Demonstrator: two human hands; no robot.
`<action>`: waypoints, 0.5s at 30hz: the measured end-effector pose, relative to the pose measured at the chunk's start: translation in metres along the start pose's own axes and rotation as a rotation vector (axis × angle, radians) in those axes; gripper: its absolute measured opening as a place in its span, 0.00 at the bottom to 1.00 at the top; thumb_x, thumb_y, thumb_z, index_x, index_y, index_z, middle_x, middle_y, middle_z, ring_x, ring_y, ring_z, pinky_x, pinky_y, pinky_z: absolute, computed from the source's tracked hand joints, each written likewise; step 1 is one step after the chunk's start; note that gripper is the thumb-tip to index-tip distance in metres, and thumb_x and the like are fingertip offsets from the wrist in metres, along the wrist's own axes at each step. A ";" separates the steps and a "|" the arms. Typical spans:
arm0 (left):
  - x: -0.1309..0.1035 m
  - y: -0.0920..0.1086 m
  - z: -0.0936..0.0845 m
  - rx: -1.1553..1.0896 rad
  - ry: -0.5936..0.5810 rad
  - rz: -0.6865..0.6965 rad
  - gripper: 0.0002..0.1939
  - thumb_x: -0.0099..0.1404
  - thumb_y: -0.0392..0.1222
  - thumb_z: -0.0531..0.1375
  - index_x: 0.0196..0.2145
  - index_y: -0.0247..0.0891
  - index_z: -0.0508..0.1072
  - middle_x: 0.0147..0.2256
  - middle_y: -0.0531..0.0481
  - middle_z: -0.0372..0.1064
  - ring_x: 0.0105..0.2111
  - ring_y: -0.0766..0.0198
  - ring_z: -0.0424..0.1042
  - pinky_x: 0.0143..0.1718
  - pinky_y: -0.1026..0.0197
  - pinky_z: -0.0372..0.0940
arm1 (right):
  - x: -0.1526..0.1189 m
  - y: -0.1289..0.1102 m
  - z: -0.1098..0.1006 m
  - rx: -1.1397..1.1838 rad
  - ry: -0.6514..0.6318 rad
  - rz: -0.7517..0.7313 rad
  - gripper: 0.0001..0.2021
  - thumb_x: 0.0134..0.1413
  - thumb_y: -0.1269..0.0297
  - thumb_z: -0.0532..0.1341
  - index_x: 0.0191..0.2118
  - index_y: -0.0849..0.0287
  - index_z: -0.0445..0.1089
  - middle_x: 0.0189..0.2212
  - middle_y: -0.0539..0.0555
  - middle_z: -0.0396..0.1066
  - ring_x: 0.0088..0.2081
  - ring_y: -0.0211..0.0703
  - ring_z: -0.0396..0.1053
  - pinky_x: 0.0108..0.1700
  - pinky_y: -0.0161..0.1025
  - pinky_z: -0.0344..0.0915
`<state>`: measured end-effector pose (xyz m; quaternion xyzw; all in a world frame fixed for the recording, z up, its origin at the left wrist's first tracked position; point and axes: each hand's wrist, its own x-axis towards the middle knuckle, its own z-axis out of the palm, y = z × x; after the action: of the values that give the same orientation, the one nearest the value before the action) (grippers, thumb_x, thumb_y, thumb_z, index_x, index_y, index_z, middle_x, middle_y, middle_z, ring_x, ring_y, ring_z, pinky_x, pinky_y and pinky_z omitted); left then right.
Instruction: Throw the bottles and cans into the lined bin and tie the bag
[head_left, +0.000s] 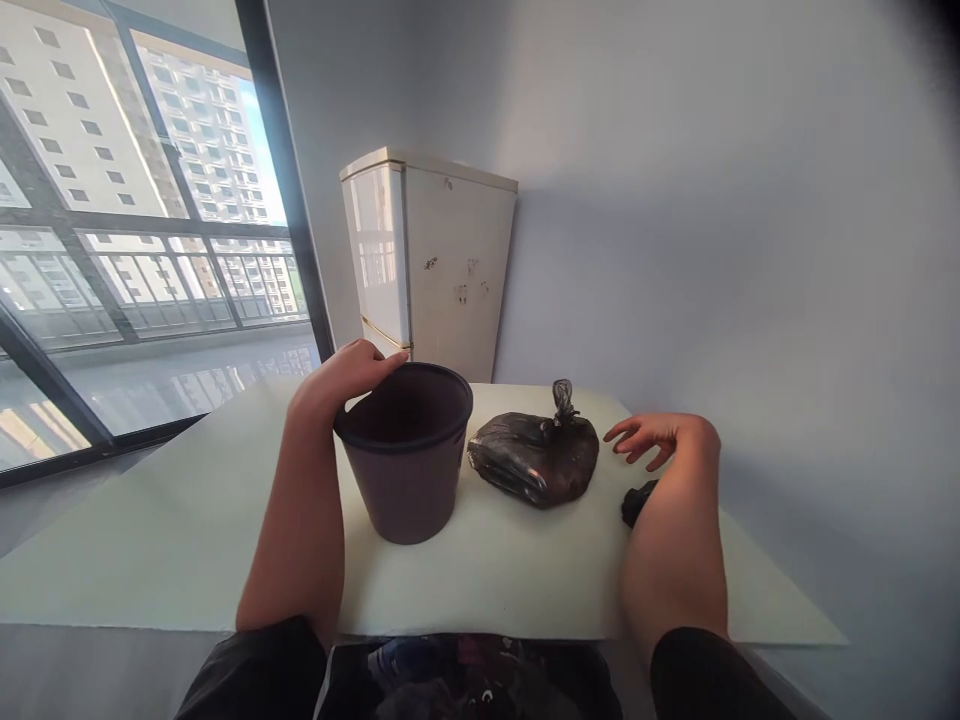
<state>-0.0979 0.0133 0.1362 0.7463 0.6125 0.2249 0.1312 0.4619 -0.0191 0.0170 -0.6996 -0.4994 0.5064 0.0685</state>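
Observation:
A dark purple-brown trash bin (405,490) stands upright on the pale table, its opening facing up and its inside in shadow. My left hand (352,370) grips the far left part of its rim, thumb on top and the other fingers hidden. Right of the bin lies a filled black trash bag (536,460), its top tied in a knot. My right hand (649,438) hovers just right of this bag, fingers apart and holding nothing. Below that hand, a small black bundle (636,502) is partly hidden by my right forearm; its kind is unclear.
The pale table (495,590) has its front edge close to my body. Behind it stands an old white fridge (457,270). A grey wall (712,250) runs along the right, and a large framed glass door (172,230) is at left.

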 end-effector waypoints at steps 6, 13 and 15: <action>-0.002 0.001 -0.001 -0.043 0.031 0.034 0.28 0.65 0.64 0.61 0.19 0.40 0.66 0.20 0.47 0.60 0.23 0.57 0.65 0.29 0.55 0.55 | -0.034 -0.012 -0.009 -0.090 0.199 0.042 0.29 0.43 0.51 0.76 0.52 0.55 0.78 0.62 0.64 0.74 0.61 0.59 0.74 0.48 0.42 0.77; -0.006 0.006 -0.003 -0.026 -0.017 -0.024 0.30 0.69 0.61 0.59 0.17 0.40 0.58 0.22 0.48 0.59 0.21 0.62 0.58 0.28 0.55 0.52 | -0.088 -0.023 -0.002 -0.309 0.281 0.086 0.41 0.35 0.47 0.77 0.60 0.48 0.76 0.67 0.66 0.68 0.64 0.70 0.69 0.44 0.50 0.78; -0.006 0.008 -0.003 -0.043 0.005 -0.019 0.30 0.68 0.60 0.61 0.17 0.41 0.56 0.20 0.49 0.57 0.20 0.63 0.57 0.27 0.55 0.51 | -0.075 -0.014 0.020 -0.381 0.225 0.175 0.41 0.28 0.55 0.79 0.57 0.49 0.78 0.60 0.67 0.74 0.55 0.71 0.76 0.37 0.51 0.77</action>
<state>-0.0938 0.0058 0.1414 0.7368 0.6151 0.2385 0.1479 0.4379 -0.0778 0.0636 -0.7926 -0.5125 0.3258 -0.0540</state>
